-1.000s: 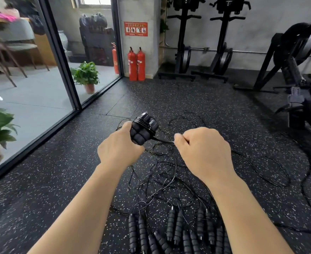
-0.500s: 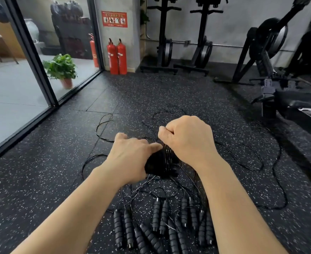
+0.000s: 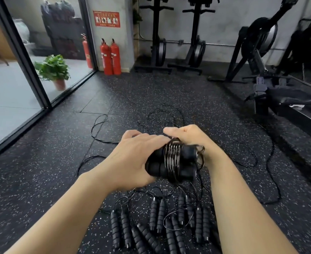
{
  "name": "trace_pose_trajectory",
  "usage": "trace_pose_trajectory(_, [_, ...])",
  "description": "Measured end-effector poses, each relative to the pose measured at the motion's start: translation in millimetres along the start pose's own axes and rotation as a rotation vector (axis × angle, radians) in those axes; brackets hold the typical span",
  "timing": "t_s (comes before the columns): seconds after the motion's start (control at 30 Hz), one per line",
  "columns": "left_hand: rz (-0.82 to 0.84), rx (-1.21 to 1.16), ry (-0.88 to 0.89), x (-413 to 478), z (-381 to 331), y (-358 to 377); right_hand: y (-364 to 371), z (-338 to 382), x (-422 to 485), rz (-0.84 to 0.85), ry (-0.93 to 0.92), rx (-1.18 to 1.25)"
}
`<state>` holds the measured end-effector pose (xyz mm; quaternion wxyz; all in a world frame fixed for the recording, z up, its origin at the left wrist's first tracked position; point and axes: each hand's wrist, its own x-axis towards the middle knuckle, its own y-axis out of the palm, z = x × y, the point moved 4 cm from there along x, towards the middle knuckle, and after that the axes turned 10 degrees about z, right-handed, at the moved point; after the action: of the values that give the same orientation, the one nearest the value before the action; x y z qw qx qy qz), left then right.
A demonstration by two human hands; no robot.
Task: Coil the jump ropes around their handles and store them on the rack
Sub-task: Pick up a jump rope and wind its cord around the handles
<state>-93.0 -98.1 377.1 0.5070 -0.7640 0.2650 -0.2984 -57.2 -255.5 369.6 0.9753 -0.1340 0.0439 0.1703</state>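
Black cord is wound in tight loops round a pair of foam handles (image 3: 171, 162), held out in front. The left hand (image 3: 131, 158) grips the handle ends; the right hand (image 3: 191, 140), behind the bundle, has its fingers curled over the coil, seemingly guiding the cord. One rope looks nearly wrapped. Plenty left: the other jump ropes (image 3: 160, 222) lie unwound on the speckled rubber floor (image 3: 41, 171), cords tangled. No rack in sight.

Both our hands meet at one grip.
Our left hand (image 3: 131, 158) curls around it; our right hand (image 3: 189, 138) closes just beyond, fingers bent.
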Motion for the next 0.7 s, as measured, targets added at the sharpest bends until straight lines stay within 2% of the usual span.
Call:
trace_pose_trajectory(0.07, [-0.05,-0.071,-0.022,1,3,-2,2,-3,4,0.026,-0.04,0.036])
trace_pose_trajectory(0.17, [-0.097,-0.12,-0.118,-1,9,-7,6,-1,9,-0.022,-0.115,-0.081])
trace_pose_trajectory(0.33, [-0.145,-0.341,-0.335,-9,25,-7,-3,-7,18,-0.239,0.059,-0.288])
trace_pose_trajectory(0.47, [-0.312,-0.518,-0.498,-14,46,-12,-3,-14,15,-0.326,0.075,-0.354])
trace_pose_trajectory(0.57, [-0.377,-0.625,-0.615,-19,57,-18,3,-12,16,-0.331,0.07,-0.437])
trace_pose_trajectory(0.7, [-0.379,-0.763,-0.717,-24,68,-18,16,-1,16,-0.279,0.05,-0.572])
